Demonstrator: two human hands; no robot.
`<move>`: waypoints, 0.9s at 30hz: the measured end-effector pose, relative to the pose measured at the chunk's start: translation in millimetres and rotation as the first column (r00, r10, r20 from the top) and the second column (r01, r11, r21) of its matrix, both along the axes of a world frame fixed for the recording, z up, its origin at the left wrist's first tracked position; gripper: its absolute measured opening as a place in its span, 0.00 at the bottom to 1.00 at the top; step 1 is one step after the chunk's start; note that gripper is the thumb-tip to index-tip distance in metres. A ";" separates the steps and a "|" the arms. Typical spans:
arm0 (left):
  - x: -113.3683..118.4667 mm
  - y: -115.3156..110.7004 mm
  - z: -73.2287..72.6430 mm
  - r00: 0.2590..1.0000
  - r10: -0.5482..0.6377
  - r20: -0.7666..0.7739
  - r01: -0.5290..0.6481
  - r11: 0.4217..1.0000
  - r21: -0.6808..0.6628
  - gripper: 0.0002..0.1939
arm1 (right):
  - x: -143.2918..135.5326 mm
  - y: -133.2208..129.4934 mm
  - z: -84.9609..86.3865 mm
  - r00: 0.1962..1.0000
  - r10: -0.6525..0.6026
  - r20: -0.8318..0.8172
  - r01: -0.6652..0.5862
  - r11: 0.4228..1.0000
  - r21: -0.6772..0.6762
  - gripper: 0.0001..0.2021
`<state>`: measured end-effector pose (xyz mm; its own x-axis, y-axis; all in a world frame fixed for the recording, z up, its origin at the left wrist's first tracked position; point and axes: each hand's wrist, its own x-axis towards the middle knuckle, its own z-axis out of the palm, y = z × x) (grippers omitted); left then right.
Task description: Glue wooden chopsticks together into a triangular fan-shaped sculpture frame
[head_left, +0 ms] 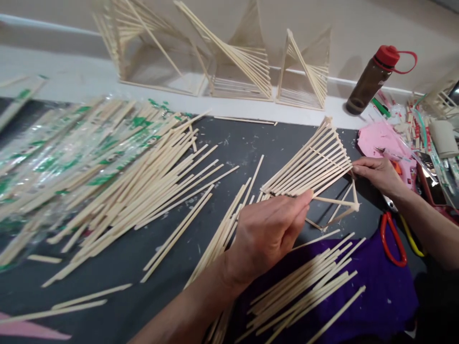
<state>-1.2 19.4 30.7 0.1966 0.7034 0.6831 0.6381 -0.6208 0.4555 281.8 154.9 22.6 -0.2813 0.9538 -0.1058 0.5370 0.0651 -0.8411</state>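
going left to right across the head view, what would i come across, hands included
plastic-wrapped sticks → left hand → slatted stick frame → right hand → beige cylinder near the right edge

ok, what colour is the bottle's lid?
Red. The lid shows best in the head view, the only one here.

The person's left hand (268,229) and right hand (378,174) are bare; both forearms (193,301), likewise uncovered, taper toward the wrists (232,268).
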 end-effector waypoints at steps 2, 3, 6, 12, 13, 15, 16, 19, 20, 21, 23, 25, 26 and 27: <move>0.0 -1.0 2.8 0.997 -0.008 0.082 0.015 0.996 -0.089 0.11 | -0.1 2.0 -0.9 1.000 0.007 0.008 -0.008 1.000 0.015 0.12; -0.4 -1.3 4.6 0.990 -0.014 0.143 0.036 0.987 -0.158 0.11 | -0.1 2.8 -1.4 1.000 0.011 0.014 -0.012 1.000 0.022 0.12; -3.2 -0.4 10.3 0.938 -0.015 0.346 0.144 0.925 -0.351 0.12 | 0.0 3.7 -2.3 1.000 0.016 0.025 -0.017 0.999 0.035 0.12; -11.1 6.0 15.4 0.877 0.077 0.475 0.178 0.865 -0.469 0.13 | -4.4 1.9 1.2 1.000 0.011 0.016 -0.012 0.999 0.031 0.09; -12.7 7.5 14.6 0.870 0.102 0.481 0.161 0.865 -0.475 0.12 | -5.3 1.5 2.0 1.000 0.010 0.013 -0.010 0.999 0.033 0.09; -16.6 10.3 11.7 0.840 0.183 0.510 0.106 0.868 -0.485 0.12 | -6.6 1.0 2.9 1.000 0.010 0.010 -0.011 0.999 0.040 0.09; -18.7 11.6 9.8 0.815 0.233 0.530 0.075 0.866 -0.495 0.11 | -7.0 0.9 3.2 1.000 0.012 0.009 -0.012 0.999 0.043 0.10; -24.3 14.3 4.0 0.750 0.337 0.570 0.016 0.852 -0.524 0.11 | -7.1 0.9 3.2 1.000 0.016 0.016 -0.017 0.999 0.041 0.11; -25.2 14.8 2.4 0.752 0.344 0.563 0.002 0.852 -0.523 0.11 | -6.9 1.0 3.1 1.000 0.018 0.017 -0.019 0.999 0.042 0.11; -25.5 15.2 1.2 0.768 0.332 0.547 -0.019 0.866 -0.499 0.10 | -6.6 1.1 3.1 1.000 0.020 0.017 -0.021 0.999 0.044 0.11; -24.3 15.6 -0.2 0.841 0.275 0.467 -0.065 0.906 -0.417 0.10 | -6.4 1.5 3.0 1.000 0.023 0.016 -0.024 0.998 0.050 0.11; -22.0 15.8 -0.4 0.915 0.190 0.357 -0.078 0.949 -0.306 0.09 | -6.6 1.8 3.2 0.999 0.023 0.022 -0.024 0.998 0.053 0.10; -20.9 15.7 -0.1 0.940 0.149 0.308 -0.070 0.965 -0.253 0.09 | -6.9 1.8 3.4 0.999 0.022 0.027 -0.023 0.998 0.052 0.10; -20.0 15.6 0.1 0.956 0.114 0.269 -0.058 0.976 -0.208 0.09 | -7.2 1.8 3.6 0.999 0.021 0.029 -0.022 0.999 0.049 0.10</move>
<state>-21.2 35.0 30.9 -0.0482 0.8345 0.5489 0.5158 -0.4498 0.7291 274.6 156.6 26.2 -0.2990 0.9519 -0.0674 0.5584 0.1173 -0.8212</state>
